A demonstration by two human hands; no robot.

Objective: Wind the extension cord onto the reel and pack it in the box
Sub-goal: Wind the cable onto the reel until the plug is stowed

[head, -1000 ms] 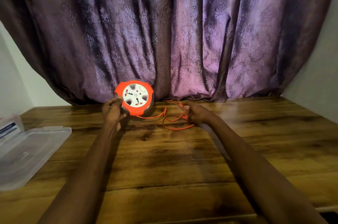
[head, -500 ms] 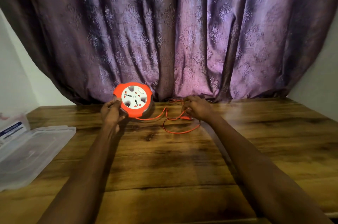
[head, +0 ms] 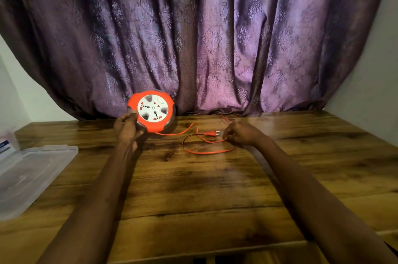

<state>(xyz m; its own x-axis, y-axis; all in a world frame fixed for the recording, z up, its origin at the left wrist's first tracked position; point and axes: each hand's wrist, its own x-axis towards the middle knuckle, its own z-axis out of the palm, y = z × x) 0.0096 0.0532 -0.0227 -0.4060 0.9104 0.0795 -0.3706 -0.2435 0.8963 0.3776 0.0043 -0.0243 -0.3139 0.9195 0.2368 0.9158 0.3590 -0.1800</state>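
The round orange reel [head: 151, 110] with a white socket face stands tilted on its edge at the back of the wooden table [head: 204, 188]. My left hand [head: 127, 129] grips its left rim. A thin orange cord [head: 204, 150] runs from the reel's base and lies in a loose loop on the table, its orange plug [head: 212, 134] resting flat. My right hand [head: 242, 134] pinches the cord just right of the plug. The clear plastic box [head: 28, 175] lies at the table's left edge.
A purple patterned curtain [head: 204, 37] hangs right behind the table's far edge. White walls flank both sides. A second clear container with a blue label [head: 5, 146] sits behind the box. The table's front edge runs near the bottom of the view.
My right hand has pulled back toward me and to the right along the cord, so the plug now lies uncovered on the table. The reel stays in my left hand, slightly turned.
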